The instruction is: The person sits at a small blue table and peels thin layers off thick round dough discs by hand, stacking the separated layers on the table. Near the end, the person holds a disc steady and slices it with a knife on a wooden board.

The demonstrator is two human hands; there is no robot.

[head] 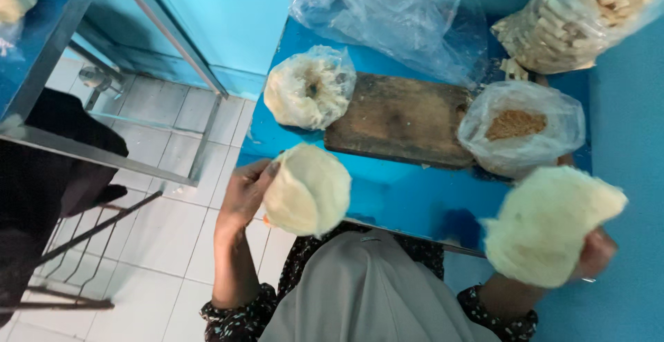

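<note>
Left hand (242, 193) grips a pale round sheet (308, 188) over the blue table's (408, 200) near-left corner; right hand (596, 253) holds a second, larger sheet (550, 223) past the near-right edge. Wooden board (401, 117) lies between, farther in, nearer the left hand.

Four clear plastic bags on the blue table (415, 197); no labels, signs or screens seen. Empty crumpled bag (394, 20) at the far edge, lying slack. Large bag of pale tan sticks (581, 17) at the far right corner, bulging. Small bag of brown crumbs (520, 129) just right of the wooden board (401, 117), open at top. Round bag of pale yellowish sheets (309, 87) touching the board's left end.
</note>
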